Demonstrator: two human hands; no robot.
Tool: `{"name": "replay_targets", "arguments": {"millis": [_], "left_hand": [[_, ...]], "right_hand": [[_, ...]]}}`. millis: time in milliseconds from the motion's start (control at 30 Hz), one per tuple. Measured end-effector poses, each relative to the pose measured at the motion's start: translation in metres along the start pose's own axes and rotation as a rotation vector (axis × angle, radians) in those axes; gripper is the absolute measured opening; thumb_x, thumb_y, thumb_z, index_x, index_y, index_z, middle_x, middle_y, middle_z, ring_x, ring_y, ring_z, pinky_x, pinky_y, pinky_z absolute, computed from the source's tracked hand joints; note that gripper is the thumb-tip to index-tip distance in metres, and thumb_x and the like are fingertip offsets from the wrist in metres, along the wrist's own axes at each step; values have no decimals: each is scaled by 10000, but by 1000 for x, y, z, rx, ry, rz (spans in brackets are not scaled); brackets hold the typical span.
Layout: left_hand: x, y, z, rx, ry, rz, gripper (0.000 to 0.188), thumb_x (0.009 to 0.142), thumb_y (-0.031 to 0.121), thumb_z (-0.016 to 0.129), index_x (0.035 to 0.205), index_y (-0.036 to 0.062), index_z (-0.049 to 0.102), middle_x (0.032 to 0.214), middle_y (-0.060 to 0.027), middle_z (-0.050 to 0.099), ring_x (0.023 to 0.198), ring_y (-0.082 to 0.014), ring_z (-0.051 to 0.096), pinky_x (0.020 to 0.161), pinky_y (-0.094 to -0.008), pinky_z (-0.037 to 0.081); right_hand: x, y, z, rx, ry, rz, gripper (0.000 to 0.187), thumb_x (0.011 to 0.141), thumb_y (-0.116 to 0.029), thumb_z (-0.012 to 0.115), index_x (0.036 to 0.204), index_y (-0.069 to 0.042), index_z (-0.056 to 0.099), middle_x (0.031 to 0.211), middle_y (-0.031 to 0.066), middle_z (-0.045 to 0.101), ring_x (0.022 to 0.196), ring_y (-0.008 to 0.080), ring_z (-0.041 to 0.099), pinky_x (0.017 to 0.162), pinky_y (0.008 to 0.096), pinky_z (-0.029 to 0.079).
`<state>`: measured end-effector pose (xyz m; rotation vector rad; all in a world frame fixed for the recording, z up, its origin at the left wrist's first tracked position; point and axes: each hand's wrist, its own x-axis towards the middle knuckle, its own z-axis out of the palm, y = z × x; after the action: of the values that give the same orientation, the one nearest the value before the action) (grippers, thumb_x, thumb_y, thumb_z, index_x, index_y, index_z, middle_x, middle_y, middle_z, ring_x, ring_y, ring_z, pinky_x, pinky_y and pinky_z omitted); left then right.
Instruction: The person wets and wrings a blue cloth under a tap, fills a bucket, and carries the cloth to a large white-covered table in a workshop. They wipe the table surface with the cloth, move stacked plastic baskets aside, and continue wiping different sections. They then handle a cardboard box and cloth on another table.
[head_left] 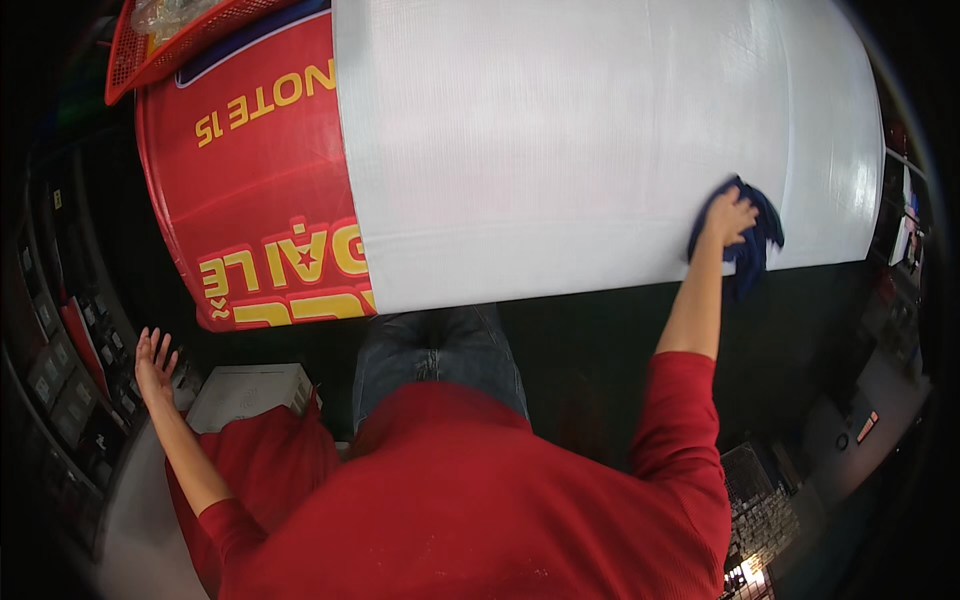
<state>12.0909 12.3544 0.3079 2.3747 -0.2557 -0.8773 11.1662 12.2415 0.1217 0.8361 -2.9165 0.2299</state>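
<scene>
My right hand [732,217] presses down on a dark blue cloth [762,232] near the front edge of the table, toward its right end. The cloth is bunched under the palm, and part of it hangs over the edge. Beneath it a white sheet [560,140] covers most of the tabletop. Away from the table on the left, my left hand [154,368] hangs in the air with its fingers apart and nothing in it.
A red printed cover [240,180] shows on the table's left end. An orange-red plastic basket [165,62] holding clear bags stands at the far left corner. Below my left side is a whitish box [250,392], with red fabric [265,450] beside it. Shelves of small boxes [60,380] line the left.
</scene>
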Motion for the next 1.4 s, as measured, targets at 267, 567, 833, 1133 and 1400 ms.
{"name": "replay_targets", "arguments": {"millis": [267,567,833,1133,1400], "left_hand": [[-112,51,230,88,-383,863,270,968,85,456,1193,-19,562,1155,-123,628,1086,-194,602,928,-284,449],[-185,28,259,421,-273,1030,243,966,92,467,1141,-7,603,1123,-108,649,1072,-188,609,923,-282,452],[-369,-44,427,692,-129,1280,290,874,-34,477,1137,6,593,1178,-153,593,1153,-297,535,1002,-373,390],[-630,-30,662,768,-572,1531,353,891,18,478,1235,76,534,1357,-130,465,1319,-330,376,1069,-535,270],[-647,-52,750,1232,-220,1501,540,897,134,441,1430,129,350,1512,-170,242,1414,-360,181,1076,-640,131]], "right_hand": [[-388,-152,-87,419,-480,-1433,578,805,-316,608,1338,-134,476,1428,88,407,1334,303,357,1090,564,231],[-178,10,-71,567,-420,-1104,507,765,-221,631,1264,-180,555,1405,43,461,1295,252,437,945,472,415],[296,283,2,86,37,-557,508,927,-359,439,1404,-191,398,1495,80,322,1385,304,280,1087,582,212],[275,240,-17,71,76,-935,522,841,-388,538,1272,-94,546,1426,148,409,1334,400,330,1017,651,274],[309,303,-27,649,-398,-1062,496,785,-290,646,1270,-243,559,1389,16,474,1321,231,406,1056,487,340]]}}
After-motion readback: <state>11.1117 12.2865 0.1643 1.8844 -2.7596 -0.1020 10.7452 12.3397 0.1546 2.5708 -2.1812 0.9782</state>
